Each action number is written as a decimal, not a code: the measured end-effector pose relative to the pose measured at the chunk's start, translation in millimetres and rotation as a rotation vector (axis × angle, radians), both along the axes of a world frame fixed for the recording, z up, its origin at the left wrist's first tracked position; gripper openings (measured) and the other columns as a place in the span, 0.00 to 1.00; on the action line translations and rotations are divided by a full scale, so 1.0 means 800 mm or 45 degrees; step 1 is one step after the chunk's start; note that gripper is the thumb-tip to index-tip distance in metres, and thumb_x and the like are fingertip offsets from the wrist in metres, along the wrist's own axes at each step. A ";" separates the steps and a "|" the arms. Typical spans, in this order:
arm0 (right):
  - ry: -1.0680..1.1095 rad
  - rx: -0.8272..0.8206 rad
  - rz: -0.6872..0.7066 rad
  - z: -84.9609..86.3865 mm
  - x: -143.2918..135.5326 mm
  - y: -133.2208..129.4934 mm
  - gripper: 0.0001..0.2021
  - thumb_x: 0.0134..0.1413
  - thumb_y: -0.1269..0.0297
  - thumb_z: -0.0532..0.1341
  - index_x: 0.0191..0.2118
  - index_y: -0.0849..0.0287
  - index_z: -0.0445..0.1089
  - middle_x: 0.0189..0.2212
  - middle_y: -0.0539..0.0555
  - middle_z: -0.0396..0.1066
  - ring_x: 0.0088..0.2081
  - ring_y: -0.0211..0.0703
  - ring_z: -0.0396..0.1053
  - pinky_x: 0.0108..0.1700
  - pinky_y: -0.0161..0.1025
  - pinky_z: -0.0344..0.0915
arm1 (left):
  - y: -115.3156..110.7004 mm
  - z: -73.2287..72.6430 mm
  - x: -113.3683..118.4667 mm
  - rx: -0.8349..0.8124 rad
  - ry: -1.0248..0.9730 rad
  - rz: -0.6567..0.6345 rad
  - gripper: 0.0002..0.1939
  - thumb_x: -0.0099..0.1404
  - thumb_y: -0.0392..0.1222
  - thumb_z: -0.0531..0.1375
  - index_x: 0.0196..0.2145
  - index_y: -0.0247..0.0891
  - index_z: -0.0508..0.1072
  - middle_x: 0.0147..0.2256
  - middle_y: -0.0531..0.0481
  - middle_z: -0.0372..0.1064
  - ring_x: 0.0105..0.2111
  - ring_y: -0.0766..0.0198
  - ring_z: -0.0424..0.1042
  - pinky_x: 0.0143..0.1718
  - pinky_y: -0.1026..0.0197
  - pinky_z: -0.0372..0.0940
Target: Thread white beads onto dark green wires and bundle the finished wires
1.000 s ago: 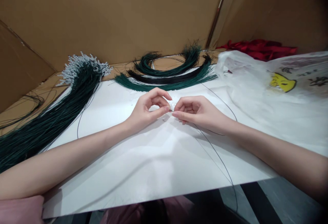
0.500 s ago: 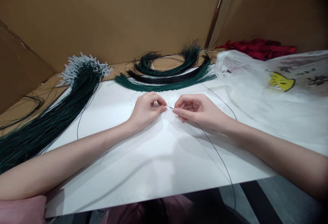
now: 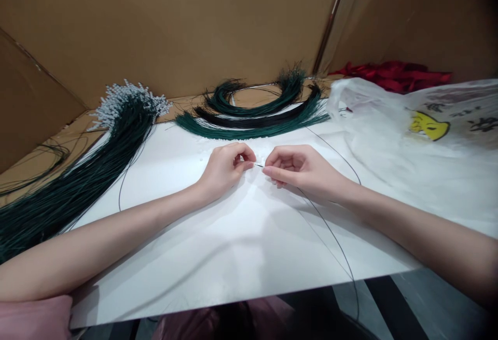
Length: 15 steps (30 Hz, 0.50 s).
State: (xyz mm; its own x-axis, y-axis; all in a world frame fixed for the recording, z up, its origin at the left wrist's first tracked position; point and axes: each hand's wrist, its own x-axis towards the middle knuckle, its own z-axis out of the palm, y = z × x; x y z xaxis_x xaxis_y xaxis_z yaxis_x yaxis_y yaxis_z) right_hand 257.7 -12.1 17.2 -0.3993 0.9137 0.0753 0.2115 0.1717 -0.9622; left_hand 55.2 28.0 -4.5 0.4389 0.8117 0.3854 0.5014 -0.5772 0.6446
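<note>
though thin, wire [image 3: 259, 165] in r hand [image 3: 301, 168]

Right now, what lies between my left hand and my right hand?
The head view shows a short bit of dark wire between the left hand and the right hand; finer detail is too small to tell.

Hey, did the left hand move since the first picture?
Yes, a little: the left hand pulled back, away from the curved green wires.
</note>
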 end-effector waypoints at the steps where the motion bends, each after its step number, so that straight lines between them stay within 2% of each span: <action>1: -0.001 0.001 0.001 0.000 0.000 0.000 0.10 0.52 0.59 0.68 0.30 0.60 0.71 0.22 0.48 0.67 0.25 0.35 0.65 0.28 0.33 0.62 | -0.001 0.001 0.000 0.002 -0.021 -0.009 0.02 0.61 0.32 0.62 0.31 0.37 0.74 0.31 0.52 0.73 0.28 0.66 0.66 0.33 0.62 0.62; 4: 0.003 0.005 0.000 0.001 0.000 -0.001 0.11 0.52 0.58 0.68 0.30 0.60 0.71 0.22 0.49 0.67 0.25 0.36 0.65 0.28 0.34 0.63 | -0.004 0.002 0.000 -0.010 -0.155 -0.064 0.03 0.62 0.33 0.60 0.35 0.37 0.73 0.34 0.50 0.73 0.33 0.64 0.69 0.37 0.61 0.65; 9: -0.013 0.010 -0.020 0.002 -0.001 -0.001 0.12 0.51 0.58 0.69 0.30 0.61 0.71 0.21 0.48 0.66 0.24 0.35 0.64 0.27 0.33 0.61 | -0.003 0.002 -0.003 -0.151 -0.454 -0.279 0.06 0.63 0.35 0.63 0.39 0.37 0.72 0.37 0.49 0.71 0.37 0.65 0.72 0.42 0.62 0.68; 15: -0.006 -0.023 -0.034 0.005 -0.003 -0.002 0.12 0.50 0.58 0.69 0.29 0.61 0.70 0.20 0.47 0.65 0.23 0.33 0.63 0.25 0.32 0.59 | 0.001 0.001 -0.005 -0.369 -0.646 -0.397 0.09 0.61 0.34 0.66 0.39 0.37 0.72 0.34 0.51 0.71 0.35 0.68 0.72 0.38 0.66 0.70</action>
State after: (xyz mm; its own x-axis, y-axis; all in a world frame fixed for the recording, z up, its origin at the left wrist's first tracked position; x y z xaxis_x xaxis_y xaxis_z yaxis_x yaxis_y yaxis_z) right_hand 255.4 -14.0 20.9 -0.3752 0.9252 0.0570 0.2206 0.1488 -0.9639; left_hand 51.3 29.0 -3.3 0.4918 0.7778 0.3912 -0.0677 -0.4138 0.9079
